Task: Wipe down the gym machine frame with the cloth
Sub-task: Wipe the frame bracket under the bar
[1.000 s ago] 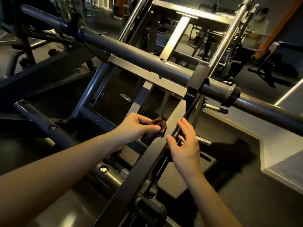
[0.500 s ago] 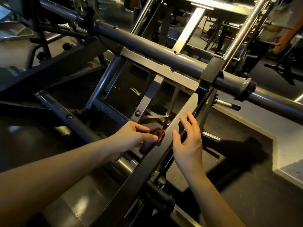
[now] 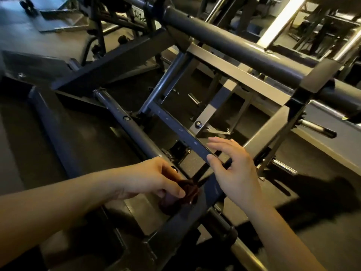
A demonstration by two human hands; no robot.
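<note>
This is a gym. A heavy steel machine frame (image 3: 263,132) fills the space before me, with a thick round crossbar (image 3: 234,45), chrome weight pegs (image 3: 318,130), dark rubber flooring (image 3: 316,249) underfoot and more racks (image 3: 320,22) standing farther back.

cloth (image 3: 188,190) is looking dark red-brown | machine frame (image 3: 181,220) is looking dark grey | floor (image 3: 190,163) is showing black with tiny pale specks | peg (image 3: 312,127) is shining silver

The cloth (image 3: 187,190) sits against the left side of the frame's slanted beam (image 3: 181,220), with the left hand (image 3: 148,178) on it from the left. The right hand (image 3: 234,173) is farther up that beam, by a crossbar (image 3: 175,126). A thick tube (image 3: 244,49) crosses behind both.
</note>
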